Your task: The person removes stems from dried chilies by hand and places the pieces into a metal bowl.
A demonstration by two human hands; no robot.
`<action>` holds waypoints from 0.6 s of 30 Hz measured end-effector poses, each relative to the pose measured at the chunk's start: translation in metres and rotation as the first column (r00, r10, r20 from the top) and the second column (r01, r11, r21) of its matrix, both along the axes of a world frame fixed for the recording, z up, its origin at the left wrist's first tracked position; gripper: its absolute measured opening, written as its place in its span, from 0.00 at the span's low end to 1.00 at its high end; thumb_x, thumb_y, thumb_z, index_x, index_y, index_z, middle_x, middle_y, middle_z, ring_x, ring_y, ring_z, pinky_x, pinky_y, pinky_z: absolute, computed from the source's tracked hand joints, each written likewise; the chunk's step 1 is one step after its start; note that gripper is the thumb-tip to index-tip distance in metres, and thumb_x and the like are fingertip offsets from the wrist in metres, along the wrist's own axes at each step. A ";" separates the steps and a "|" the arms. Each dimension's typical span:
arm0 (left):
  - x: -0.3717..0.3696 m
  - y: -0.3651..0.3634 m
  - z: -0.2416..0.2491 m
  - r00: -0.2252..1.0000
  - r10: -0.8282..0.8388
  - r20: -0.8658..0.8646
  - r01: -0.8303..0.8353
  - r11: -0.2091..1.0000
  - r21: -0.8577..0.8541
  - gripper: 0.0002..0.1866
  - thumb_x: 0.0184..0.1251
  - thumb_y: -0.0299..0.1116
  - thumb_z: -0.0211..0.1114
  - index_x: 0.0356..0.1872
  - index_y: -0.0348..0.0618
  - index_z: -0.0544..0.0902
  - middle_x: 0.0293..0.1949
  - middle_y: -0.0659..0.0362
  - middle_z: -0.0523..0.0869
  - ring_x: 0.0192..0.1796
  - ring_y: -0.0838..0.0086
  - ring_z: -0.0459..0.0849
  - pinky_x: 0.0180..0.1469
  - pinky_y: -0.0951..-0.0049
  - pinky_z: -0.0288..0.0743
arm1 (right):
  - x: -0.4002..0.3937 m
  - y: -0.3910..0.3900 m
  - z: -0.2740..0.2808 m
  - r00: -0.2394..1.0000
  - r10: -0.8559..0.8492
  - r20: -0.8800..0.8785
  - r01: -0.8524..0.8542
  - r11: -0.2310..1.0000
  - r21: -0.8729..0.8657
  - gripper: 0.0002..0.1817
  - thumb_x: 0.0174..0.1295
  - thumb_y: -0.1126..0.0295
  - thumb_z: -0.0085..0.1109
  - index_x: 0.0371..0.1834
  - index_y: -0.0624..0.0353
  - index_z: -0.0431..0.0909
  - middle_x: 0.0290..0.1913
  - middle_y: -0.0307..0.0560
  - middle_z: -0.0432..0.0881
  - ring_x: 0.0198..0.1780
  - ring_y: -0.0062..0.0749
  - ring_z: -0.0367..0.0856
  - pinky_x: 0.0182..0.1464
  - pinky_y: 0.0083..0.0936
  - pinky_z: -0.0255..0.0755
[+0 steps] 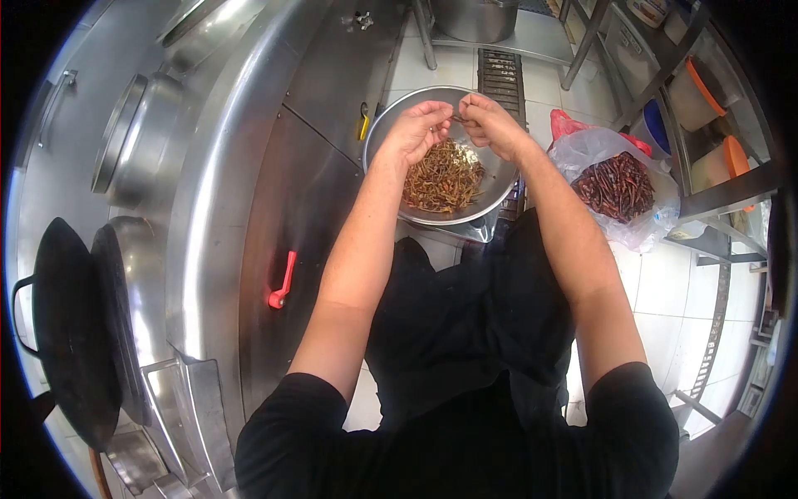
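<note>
My left hand and my right hand meet above a wide metal bowl. Fingers of both are pinched together, and a small dark piece shows between the fingertips; it looks like a dried chili, mostly hidden by the fingers. Inside the bowl lies a heap of thin yellow-brown stems with reddish bits among them. To the right of the bowl, an open clear plastic bag holds a pile of dark red dried chilies.
Steel kitchen units with a red valve handle and a yellow handle stand on the left. A black wok is at far left. A metal rack with orange-lidded tubs rises on the right. A floor drain grate runs beyond the bowl.
</note>
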State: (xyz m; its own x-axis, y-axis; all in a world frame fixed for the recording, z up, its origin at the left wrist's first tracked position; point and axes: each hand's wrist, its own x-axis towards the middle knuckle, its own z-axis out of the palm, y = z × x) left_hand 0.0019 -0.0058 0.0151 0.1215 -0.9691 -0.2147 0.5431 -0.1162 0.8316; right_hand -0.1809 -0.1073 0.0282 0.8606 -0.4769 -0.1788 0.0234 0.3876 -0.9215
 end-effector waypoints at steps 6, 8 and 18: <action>-0.005 0.003 0.007 0.998 -0.001 0.066 0.001 1.000 -0.005 0.15 0.71 0.22 0.69 0.56 0.36 0.78 0.45 0.56 0.86 0.46 0.74 0.87 0.50 0.75 0.85 | 0.001 0.001 -0.003 0.996 -0.086 -0.013 0.086 0.996 -0.036 0.04 0.74 0.68 0.54 0.47 0.51 0.71 0.26 0.24 0.63 0.22 0.10 0.54 0.23 0.17 0.47; -0.005 0.004 0.009 0.997 -0.013 0.077 0.013 1.000 0.007 0.17 0.71 0.22 0.69 0.57 0.35 0.77 0.45 0.55 0.86 0.48 0.73 0.88 0.52 0.74 0.86 | -0.001 -0.001 -0.003 0.995 -0.103 -0.006 0.102 0.994 -0.029 0.04 0.74 0.69 0.54 0.48 0.51 0.71 0.26 0.24 0.63 0.22 0.10 0.54 0.23 0.17 0.47; -0.006 0.004 0.010 0.991 0.034 0.130 -0.033 0.999 -0.007 0.16 0.70 0.23 0.70 0.56 0.38 0.78 0.44 0.57 0.87 0.46 0.74 0.87 0.50 0.73 0.85 | 0.001 0.000 -0.002 0.996 -0.085 -0.039 0.083 0.996 -0.045 0.04 0.74 0.68 0.54 0.48 0.51 0.72 0.25 0.24 0.63 0.21 0.10 0.55 0.23 0.16 0.48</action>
